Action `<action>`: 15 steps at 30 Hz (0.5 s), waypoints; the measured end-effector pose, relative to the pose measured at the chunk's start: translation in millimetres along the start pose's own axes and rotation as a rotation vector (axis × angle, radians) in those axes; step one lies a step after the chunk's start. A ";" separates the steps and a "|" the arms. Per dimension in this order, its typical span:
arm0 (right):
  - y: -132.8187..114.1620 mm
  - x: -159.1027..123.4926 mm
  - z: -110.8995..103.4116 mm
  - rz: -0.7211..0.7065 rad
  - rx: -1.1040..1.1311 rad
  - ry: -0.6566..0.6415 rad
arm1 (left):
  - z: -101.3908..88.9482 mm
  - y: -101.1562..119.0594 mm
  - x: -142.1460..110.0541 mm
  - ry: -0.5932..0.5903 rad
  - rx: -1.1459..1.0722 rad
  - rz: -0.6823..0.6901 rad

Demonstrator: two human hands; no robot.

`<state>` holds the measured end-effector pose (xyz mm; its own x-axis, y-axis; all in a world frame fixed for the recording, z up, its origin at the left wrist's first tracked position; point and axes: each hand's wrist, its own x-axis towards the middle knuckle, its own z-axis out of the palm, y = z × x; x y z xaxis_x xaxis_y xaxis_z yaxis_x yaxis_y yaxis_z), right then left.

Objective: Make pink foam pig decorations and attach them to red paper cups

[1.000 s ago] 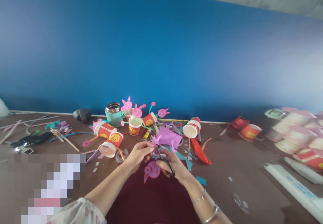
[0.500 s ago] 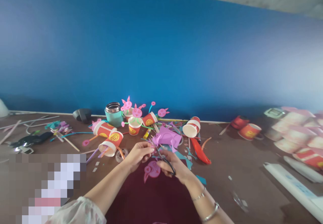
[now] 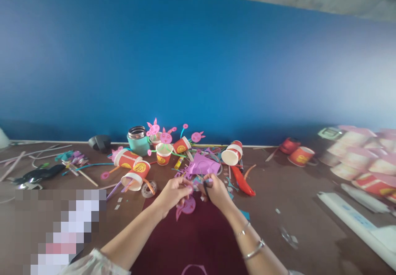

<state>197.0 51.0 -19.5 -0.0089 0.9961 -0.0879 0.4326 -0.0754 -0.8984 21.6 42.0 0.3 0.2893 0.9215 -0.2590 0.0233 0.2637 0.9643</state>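
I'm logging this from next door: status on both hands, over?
Left hand pinching small pink piece. Right hand holding black-handled scissors. Pink face cutout partly hidden by left hand; purple paper beyond both.

Beyond the left hand (image 3: 177, 196), an upright red paper cup (image 3: 164, 154) bears a yellow emblem and white rim. Just beyond the right hand (image 3: 215, 190) lies plain purple paper (image 3: 204, 165), with a mint-green jar (image 3: 138, 143) farther left.

Glossy teal bottle (image 3: 138, 144), bare-metal rim; matt purple paper (image 3: 204, 164).
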 end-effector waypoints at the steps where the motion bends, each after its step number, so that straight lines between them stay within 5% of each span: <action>1: -0.5 -0.7 -1.0 -0.035 -0.067 0.039 | 0.7 -2.6 -3.5 -0.008 0.084 0.015; 8: -9.2 -9.1 -4.4 -0.199 -0.551 0.175 | -12.9 -26.2 -31.9 0.083 0.646 0.356; 15: -3.5 -7.6 2.5 -0.209 -0.700 0.186 | -34.1 -14.9 -66.5 0.364 0.636 0.557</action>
<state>193.3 43.5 -16.7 -0.0283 0.9826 0.1838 0.9112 0.1009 -0.3994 -30.6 -13.5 1.3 0.0996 0.9297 0.3547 0.5237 -0.3521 0.7757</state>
